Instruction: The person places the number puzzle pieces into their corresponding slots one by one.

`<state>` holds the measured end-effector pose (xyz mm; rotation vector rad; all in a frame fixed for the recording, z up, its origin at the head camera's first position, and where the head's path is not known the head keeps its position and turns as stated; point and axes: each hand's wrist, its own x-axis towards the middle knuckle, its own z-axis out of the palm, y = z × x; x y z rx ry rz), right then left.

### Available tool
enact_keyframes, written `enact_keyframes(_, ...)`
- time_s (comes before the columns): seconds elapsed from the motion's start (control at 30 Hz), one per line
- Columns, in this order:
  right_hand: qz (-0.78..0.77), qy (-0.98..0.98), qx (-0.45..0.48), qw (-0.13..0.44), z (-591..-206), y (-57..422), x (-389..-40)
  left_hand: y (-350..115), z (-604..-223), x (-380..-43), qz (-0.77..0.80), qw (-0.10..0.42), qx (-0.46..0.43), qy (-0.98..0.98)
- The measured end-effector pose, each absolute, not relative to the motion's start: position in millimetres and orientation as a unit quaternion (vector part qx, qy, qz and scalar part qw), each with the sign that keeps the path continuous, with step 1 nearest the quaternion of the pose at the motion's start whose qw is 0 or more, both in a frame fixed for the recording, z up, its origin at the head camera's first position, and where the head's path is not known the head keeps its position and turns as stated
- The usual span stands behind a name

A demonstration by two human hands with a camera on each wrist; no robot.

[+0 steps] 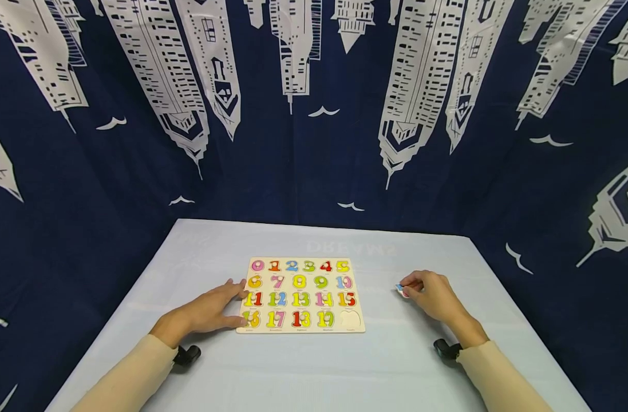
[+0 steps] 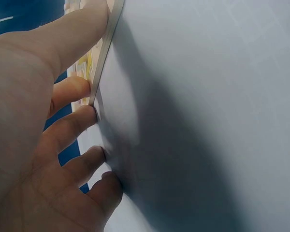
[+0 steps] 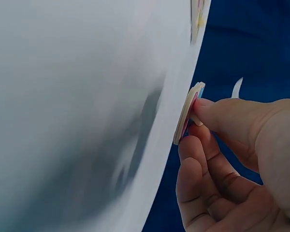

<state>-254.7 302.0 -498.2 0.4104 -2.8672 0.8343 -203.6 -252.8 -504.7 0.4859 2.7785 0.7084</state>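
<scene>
A wooden number puzzle board [image 1: 344,309] lies on the white table, filled with coloured number pieces except for a bare recess [image 1: 350,320] at its near right corner. My left hand [image 1: 205,309] rests along the board's left edge. Its thumb and index finger touch the edge, and the other fingers reach onto the table in the left wrist view. Right of the board, my right hand [image 1: 431,294] pinches a wooden number piece [image 3: 187,113], blue and pink, by its small peg between thumb and fingers. The piece is tilted on edge, held over the table.
The white table [image 1: 293,372] spreads around the board on all sides. A dark blue cloth [image 1: 293,171] with white building prints hangs behind and beside it. Black wrist cameras [image 1: 187,356] sit at both cuffs.
</scene>
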Motion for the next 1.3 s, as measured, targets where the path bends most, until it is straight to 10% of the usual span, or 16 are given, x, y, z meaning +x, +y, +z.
enact_keyframes(1.3,0.279,-0.916,0.289,0.011,-508.2,187.3,-210.7,-252.1,-504.1,-205.4,0.24,0.122,0.169,0.948)
